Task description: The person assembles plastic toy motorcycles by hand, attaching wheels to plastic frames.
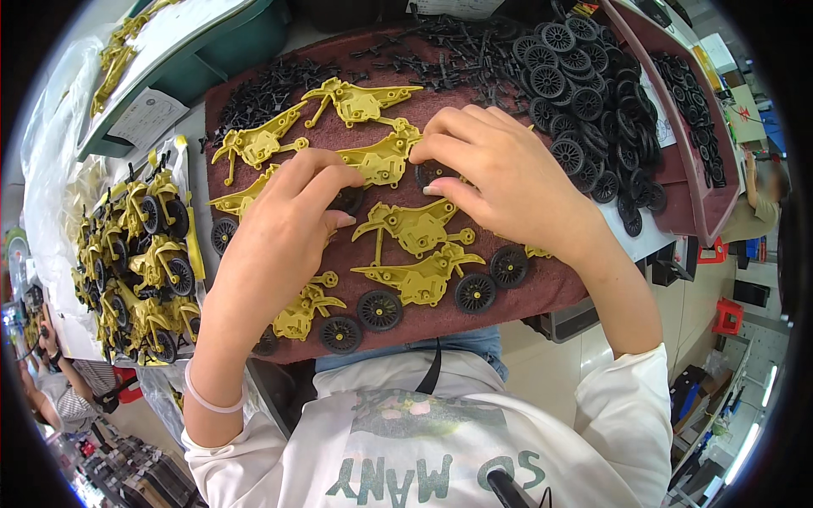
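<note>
Several yellow toy motorcycle body halves (pixel 411 227) lie on a dark red cloth, some with black spoked wheels (pixel 379 311) at their ends. My left hand (pixel 292 199) is curled at the left end of one body half (pixel 377 163), a black wheel (pixel 349 200) between its thumb and fingertips. At the other end of that half, my right hand (pixel 487 165) has its thumb and fingers bent around another black wheel (pixel 430 173). Its index fingertip touches the yellow plastic. My fingers partly hide both wheels.
Loose black wheels (pixel 587 103) are heaped at the back right, beside a maroon bin (pixel 707 199) of black parts. Small black parts (pixel 271 93) lie along the cloth's far side. A green bin (pixel 195 68) stands back left, near several assembled yellow motorcycles (pixel 140 262). Other people are at both sides.
</note>
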